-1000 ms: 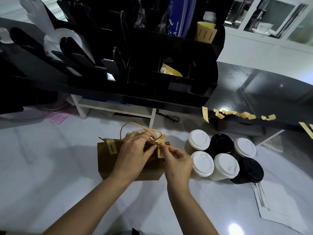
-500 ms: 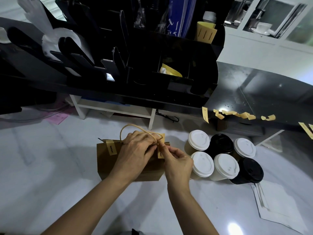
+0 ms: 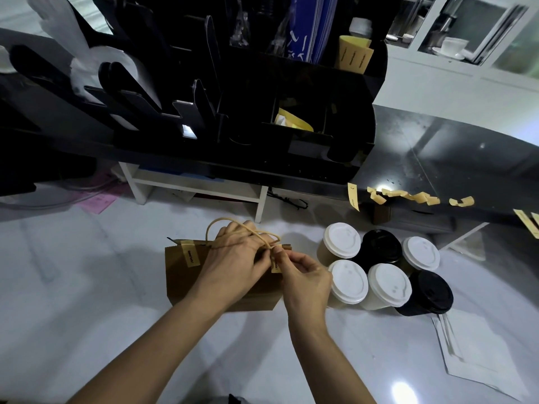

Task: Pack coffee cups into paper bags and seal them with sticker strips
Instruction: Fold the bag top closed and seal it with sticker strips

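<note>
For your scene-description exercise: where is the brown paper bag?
In the head view, the brown paper bag stands centre-left on the white counter, left of the lidded cups.

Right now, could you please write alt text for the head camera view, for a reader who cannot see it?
Two bare hands press a yellow sticker strip over the top edge of a brown paper bag on a white counter. Six lidded coffee cups stand to its right.

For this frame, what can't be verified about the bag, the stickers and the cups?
- Paper bag contents: closed top, head view.
- Second sticker strip: mostly covered by right hand and left hand.
- Cups: lids hide contents.
</note>
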Motion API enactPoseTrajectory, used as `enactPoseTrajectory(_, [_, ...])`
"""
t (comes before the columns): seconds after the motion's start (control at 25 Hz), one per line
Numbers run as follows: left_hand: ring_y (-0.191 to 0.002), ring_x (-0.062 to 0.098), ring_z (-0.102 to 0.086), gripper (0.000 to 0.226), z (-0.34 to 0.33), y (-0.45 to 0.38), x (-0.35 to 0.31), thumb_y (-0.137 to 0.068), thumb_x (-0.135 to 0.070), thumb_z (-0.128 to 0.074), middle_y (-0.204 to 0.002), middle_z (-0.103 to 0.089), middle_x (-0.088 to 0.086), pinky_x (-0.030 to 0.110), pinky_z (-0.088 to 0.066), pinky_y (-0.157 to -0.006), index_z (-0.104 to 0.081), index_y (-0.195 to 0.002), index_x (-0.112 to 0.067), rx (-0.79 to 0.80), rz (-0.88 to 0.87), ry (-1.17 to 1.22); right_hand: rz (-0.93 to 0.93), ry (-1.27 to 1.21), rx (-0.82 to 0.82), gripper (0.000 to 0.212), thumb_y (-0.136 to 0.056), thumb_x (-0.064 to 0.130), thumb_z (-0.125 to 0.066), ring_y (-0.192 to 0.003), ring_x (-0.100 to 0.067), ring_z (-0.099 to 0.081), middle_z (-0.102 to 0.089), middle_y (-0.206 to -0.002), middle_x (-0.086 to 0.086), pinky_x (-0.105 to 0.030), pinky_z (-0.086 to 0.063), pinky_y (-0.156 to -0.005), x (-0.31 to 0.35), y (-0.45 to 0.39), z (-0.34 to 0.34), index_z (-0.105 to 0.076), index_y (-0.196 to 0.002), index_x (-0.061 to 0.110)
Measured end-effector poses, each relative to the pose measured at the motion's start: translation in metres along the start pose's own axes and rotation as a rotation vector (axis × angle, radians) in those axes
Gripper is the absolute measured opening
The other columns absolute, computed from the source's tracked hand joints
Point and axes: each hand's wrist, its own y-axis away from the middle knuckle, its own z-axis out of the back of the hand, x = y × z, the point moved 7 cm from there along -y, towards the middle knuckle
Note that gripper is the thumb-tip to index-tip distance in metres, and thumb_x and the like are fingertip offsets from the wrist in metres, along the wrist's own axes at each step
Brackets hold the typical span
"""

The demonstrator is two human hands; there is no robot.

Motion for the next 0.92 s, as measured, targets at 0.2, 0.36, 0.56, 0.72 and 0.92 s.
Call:
enactPoseTrajectory(0.2, [-0.095,0.007,-0.038,0.018,-0.001,-0.001,0.0,-0.097,-0.037,-0.053,-0.099,-0.046,-0.014,0.026,-0.037,-0.085,-0.069,-0.105,-0.035,0.035,0.016,-0.016,0.078,0.092,-0.001,0.02,-0.082,0.038,-0.084,-0.068,-0.01,-0.073,-0.076,-0.069,0.007,-0.028,-0.055,-0.066,0.003,-0.001,0.002,-0.075,-0.075,0.022])
enactPoseTrajectory(0.36, [-0.096,0.008,-0.04,0.019,0.0,-0.001,0.001,-0.097,-0.038,-0.051,-0.098,-0.045,-0.015,0.027,-0.038,-0.087,-0.068,-0.103,-0.034,0.038,0.018,-0.024,0.134,0.236,-0.049,0.035,-0.072,0.053,-0.086,-0.058,-0.009,-0.065,-0.069,-0.061,0.005,-0.027,-0.05,-0.057,0.001,-0.004,0.012,-0.068,-0.069,0.023])
enactPoseTrajectory(0.56, [-0.096,0.006,-0.037,0.02,-0.003,0.0,0.001,-0.096,-0.047,-0.05,-0.098,-0.047,-0.016,0.026,-0.033,-0.084,-0.067,-0.102,-0.036,0.04,0.013,-0.001,0.137,0.251,-0.053,0.034,-0.07,0.046,-0.089,-0.057,-0.009,-0.059,-0.063,-0.062,0.004,-0.026,-0.048,-0.055,-0.009,-0.005,0.018,-0.063,-0.08,0.028])
enactPoseTrajectory(0.72, [-0.097,0.005,-0.038,0.028,-0.002,0.0,0.001,-0.095,-0.05,-0.046,-0.098,-0.048,-0.017,0.027,-0.033,-0.085,-0.068,-0.108,-0.038,0.009,0.011,0.002,0.169,0.263,0.052,0.02,-0.074,0.034,-0.089,-0.062,-0.009,-0.055,-0.066,-0.077,0.005,-0.026,-0.048,-0.059,-0.009,-0.011,0.013,-0.071,-0.081,0.027])
enactPoseTrajectory(0.92, [-0.098,0.007,-0.04,0.031,-0.005,0.002,0.003,-0.096,-0.049,-0.043,-0.103,-0.053,-0.016,0.027,-0.033,-0.085,-0.069,-0.107,-0.036,0.005,0.0,-0.024,0.195,0.221,0.154,0.009,-0.079,0.022,-0.086,-0.064,-0.008,-0.048,-0.064,-0.086,-0.011,-0.022,-0.044,-0.063,-0.007,-0.012,0.01,-0.082,-0.084,0.028])
